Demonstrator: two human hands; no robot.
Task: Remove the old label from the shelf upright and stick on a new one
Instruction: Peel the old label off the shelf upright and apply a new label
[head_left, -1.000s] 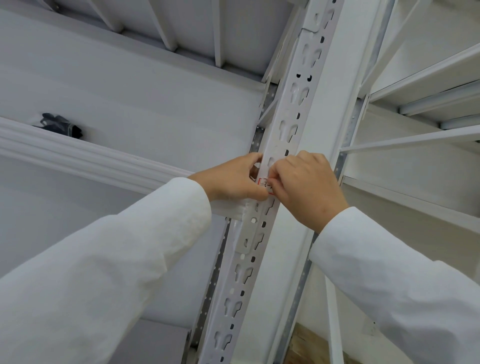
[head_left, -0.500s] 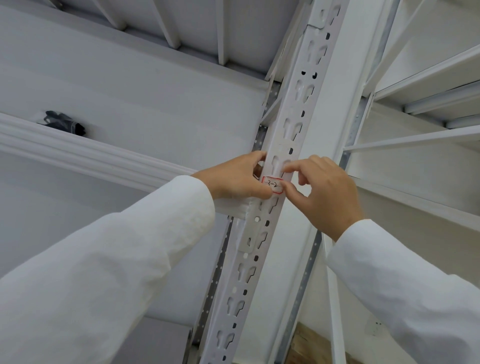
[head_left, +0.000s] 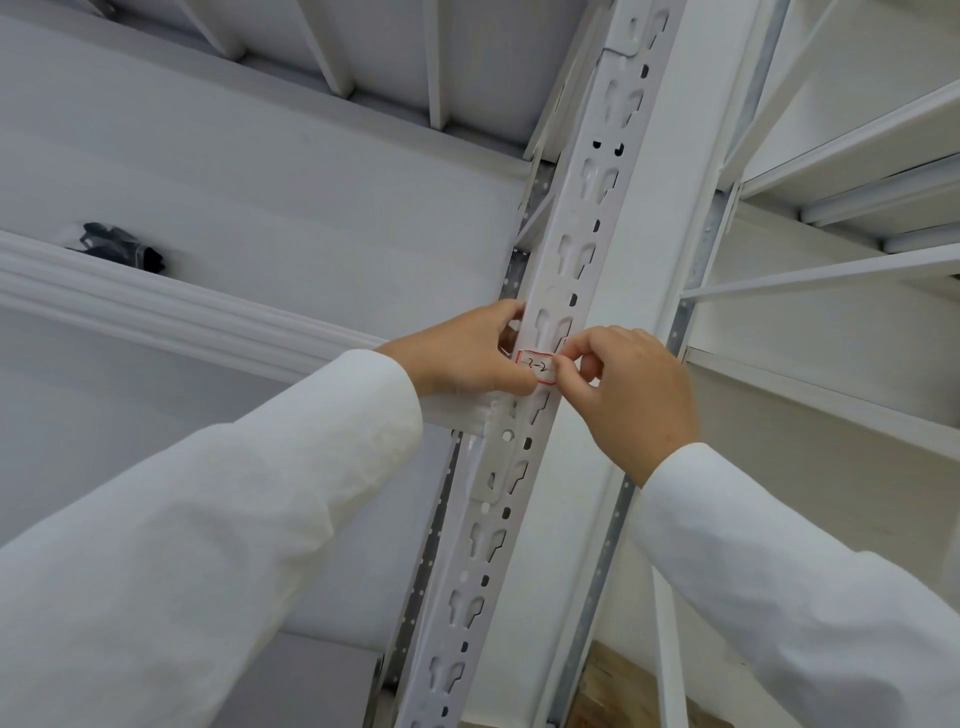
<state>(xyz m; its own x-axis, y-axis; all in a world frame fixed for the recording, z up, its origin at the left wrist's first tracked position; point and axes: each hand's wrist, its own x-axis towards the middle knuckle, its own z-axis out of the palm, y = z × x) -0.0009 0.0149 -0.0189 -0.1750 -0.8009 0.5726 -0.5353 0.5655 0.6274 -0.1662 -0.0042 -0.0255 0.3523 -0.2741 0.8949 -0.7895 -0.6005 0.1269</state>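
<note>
White shelving fills the view; on the perforated upright (head_left: 582, 270), left hand (head_left: 467, 353) and right hand (head_left: 631, 389) each pinch the red-bordered label (head_left: 535, 368).

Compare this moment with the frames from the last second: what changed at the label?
The right hand drew back off the red-bordered label, uncovering its writing, and now pinches its right edge with fingertips. The left hand stayed braced on the upright, thumb by the label's left edge. The label remains stuck on.
</note>
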